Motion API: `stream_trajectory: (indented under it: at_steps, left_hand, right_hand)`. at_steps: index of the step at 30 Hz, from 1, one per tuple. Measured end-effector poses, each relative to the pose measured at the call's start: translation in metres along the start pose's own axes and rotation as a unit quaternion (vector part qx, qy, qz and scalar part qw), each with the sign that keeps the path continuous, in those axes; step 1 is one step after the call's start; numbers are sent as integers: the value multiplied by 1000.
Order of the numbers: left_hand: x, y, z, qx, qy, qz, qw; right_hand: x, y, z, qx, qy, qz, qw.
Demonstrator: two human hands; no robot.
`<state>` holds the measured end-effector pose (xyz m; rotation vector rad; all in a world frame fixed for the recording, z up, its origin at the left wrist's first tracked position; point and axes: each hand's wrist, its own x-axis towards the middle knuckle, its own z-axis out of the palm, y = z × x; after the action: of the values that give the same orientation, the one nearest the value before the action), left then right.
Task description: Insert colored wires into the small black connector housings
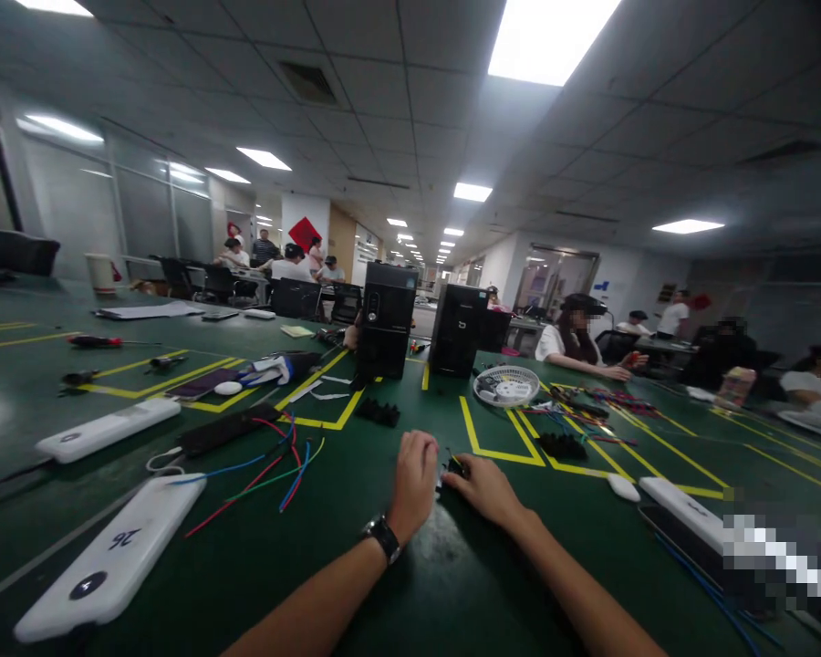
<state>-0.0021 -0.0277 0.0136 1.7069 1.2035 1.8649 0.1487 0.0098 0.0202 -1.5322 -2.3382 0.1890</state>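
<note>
While two bare hands meet over the green table (246, 566), two black boxes (389, 319) stand side by side on its far part; a person (575, 338) sits across on the right, with arms on the table.

Long white bars (113, 557) lie flat at the left and right; a round white fan cover (506, 387) lies to the right of the boxes; red, blue and green wires (266, 474) spread out on the left, and more wires (588, 411) lie in a heap past the fan cover.

The left hand (414, 479) has its fingers bent and close together, right by the small part; I cannot tell if they grip it; the right hand (485, 484) comes in from the other side, its thumb and fingers closed on the small part.

A dark watch (383, 538) is on the left wrist; a red and black screwdriver (99, 341) lies far off on the left.

The small part (457, 465) is dark and sits between the hands, just over the table; it is too blurry to tell more.
</note>
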Motion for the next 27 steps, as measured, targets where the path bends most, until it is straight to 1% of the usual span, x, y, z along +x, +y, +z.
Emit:
stream_trajectory:
  at_steps: [1, 2, 3, 4, 5, 6, 8, 10, 13, 20, 25, 27]
  left_hand:
    - [-7, 6, 0, 10, -55, 45, 997]
    - [-14, 12, 1, 21, -126, 98, 987]
    - [-22, 16, 3, 38, -199, 155, 967]
    - [-30, 18, 5, 59, -258, 210, 941]
    - [-37, 20, 8, 79, -297, 252, 917]
    - [-43, 20, 10, 98, -320, 284, 898]
    - [-49, 18, 14, 124, -331, 315, 881]
    - [-50, 16, 15, 138, -326, 328, 876]
    - [-48, 15, 16, 150, -317, 341, 873]
    - [-46, 17, 26, 155, -284, 350, 879]
    - [-42, 11, 32, 167, -297, 379, 860]
    - [-42, 9, 34, 176, -296, 376, 860]
  right_hand:
    - [13, 0, 2, 0, -10, -5, 1000]
    - [26, -1, 4, 0, -17, -9, 1000]
    - [40, -4, 6, 1, -23, -9, 1000]
    - [54, -7, 9, 2, -27, -7, 1000]
    - [67, -11, 12, 4, -29, -2, 1000]
    - [79, -15, 16, 4, -30, 3, 1000]
    - [101, -21, 24, 6, -33, 8, 999]
    - [119, -24, 31, 7, -35, 6, 999]
    - [136, -24, 38, 13, -35, -3, 999]
    - [153, -20, 47, 16, -39, -19, 999]
    - [162, -21, 51, 23, -38, -20, 999]
    - [164, -23, 52, 29, -34, -17, 999]
